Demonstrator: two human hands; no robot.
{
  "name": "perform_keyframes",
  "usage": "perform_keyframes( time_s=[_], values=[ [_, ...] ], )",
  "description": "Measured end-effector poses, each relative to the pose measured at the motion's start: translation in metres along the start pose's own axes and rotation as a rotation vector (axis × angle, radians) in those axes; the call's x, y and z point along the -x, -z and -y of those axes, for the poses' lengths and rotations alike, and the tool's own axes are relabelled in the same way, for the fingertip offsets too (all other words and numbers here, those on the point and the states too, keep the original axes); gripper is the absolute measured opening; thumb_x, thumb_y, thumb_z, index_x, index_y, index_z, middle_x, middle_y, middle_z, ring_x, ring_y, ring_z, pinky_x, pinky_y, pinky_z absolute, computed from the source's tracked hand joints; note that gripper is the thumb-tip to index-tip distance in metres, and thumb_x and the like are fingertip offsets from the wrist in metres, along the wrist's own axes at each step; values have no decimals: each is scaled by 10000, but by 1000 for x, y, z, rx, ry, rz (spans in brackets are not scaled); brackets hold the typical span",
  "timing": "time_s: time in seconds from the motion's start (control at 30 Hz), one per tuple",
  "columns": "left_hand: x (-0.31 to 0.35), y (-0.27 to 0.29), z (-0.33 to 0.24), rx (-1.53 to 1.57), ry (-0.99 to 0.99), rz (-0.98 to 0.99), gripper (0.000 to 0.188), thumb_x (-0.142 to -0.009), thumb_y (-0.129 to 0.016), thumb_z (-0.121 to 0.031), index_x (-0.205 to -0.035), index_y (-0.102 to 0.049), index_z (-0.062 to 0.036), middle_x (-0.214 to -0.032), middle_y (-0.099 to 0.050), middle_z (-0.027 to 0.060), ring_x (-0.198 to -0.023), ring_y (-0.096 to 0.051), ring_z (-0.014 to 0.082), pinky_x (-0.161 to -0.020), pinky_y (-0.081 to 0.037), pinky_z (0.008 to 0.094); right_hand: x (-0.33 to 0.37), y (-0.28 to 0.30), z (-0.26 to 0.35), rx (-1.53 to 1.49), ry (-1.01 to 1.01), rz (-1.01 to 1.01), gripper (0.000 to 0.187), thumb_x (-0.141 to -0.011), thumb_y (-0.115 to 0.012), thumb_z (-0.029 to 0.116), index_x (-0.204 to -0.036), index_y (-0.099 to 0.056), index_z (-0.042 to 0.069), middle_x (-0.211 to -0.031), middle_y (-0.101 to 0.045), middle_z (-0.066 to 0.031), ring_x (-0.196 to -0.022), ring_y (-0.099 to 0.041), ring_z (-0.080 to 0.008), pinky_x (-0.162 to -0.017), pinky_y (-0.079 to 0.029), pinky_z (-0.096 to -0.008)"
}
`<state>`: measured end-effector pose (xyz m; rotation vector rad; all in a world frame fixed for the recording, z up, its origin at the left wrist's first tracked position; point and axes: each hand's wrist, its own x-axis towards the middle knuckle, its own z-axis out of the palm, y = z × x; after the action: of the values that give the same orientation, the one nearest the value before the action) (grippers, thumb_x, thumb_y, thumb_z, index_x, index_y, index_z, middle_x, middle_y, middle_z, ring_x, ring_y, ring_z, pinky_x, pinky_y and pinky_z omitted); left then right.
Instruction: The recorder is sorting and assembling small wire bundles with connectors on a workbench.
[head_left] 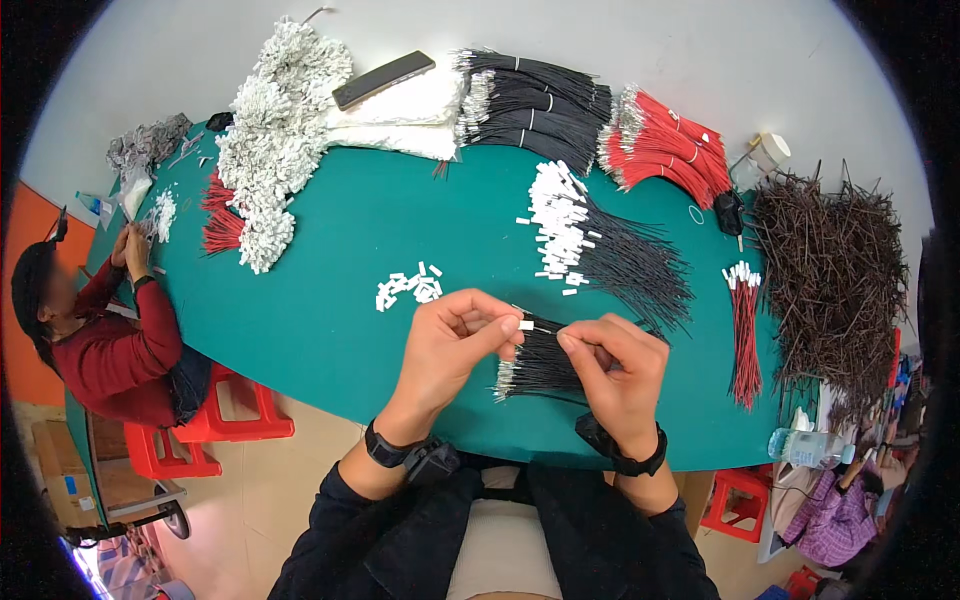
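My left hand [440, 355] pinches a small white connector housing [526, 325] between thumb and forefinger. Facing it, my right hand [625, 375] has thumb and forefinger closed on a thin wire [545, 330], whose end points at the housing; whether the tip is inside, I cannot tell. Under both hands lies a bundle of black wires [545, 368] with bare silvery terminals at its left end. Loose white housings [408, 287] are scattered just beyond my left hand. Farther back, black wires [635, 262] fan out with white housings on their ends.
Along the back of the green table [350, 220] are a white connector heap [275, 140], tied black wires [540, 105] and red wires [670, 145]. Red wires with white ends [745, 340] and a brown tangled pile [830, 290] lie right. A co-worker [110, 340] sits left.
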<state>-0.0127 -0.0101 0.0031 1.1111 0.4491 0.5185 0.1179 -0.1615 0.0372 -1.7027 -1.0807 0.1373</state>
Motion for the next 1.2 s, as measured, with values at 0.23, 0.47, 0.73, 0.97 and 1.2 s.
perform_keyframes(
  time_s=[0.23, 0.47, 0.73, 0.97, 1.2],
  values=[
    [0, 0, -1, 31, -33, 8, 101, -927, -715, 7, -1021, -719, 42, -867, -745, 115, -771, -720, 159, -731, -588, 275, -1, -1, -1, -10, -8, -16, 54, -854, -765, 1, -901, -750, 20, -682, -612, -40, -530, -487, -95, -487, -346, -263],
    [0, 0, 0, 11, -100, 17, 146, -894, -733, 48, -1039, -725, 40, -919, -754, 100, -818, -721, 150, -793, -581, 271, 1, 0, -3, 0, -10, -18, 43, -860, -757, 1, -896, -747, 23, -681, -606, -44, -534, -489, -110, -491, -352, -268],
    [3, 1, -5, -70, -15, 4, 148, -884, -750, 40, -1031, -730, 30, -943, -757, 84, -848, -719, 130, -812, -565, 257, 1, -1, -3, -1, -22, 1, 36, -862, -758, 10, -893, -746, 23, -680, -607, -46, -535, -493, -118, -492, -354, -275],
    [3, 2, -3, -56, -19, 20, 162, -874, -749, 61, -1032, -728, 28, -969, -756, 89, -885, -720, 131, -825, -566, 260, 0, -1, -3, -2, -22, 9, 32, -864, -760, 13, -891, -744, 19, -684, -615, -51, -538, -500, -118, -492, -357, -271],
    [3, 1, -4, -42, -9, 15, 167, -869, -748, 75, -1029, -726, 32, -1004, -744, 89, -920, -718, 141, -862, -574, 272, 1, -1, -3, -12, -28, 9, 36, -867, -756, 10, -899, -742, 17, -685, -615, -53, -538, -504, -114, -492, -356, -269]
  ],
)
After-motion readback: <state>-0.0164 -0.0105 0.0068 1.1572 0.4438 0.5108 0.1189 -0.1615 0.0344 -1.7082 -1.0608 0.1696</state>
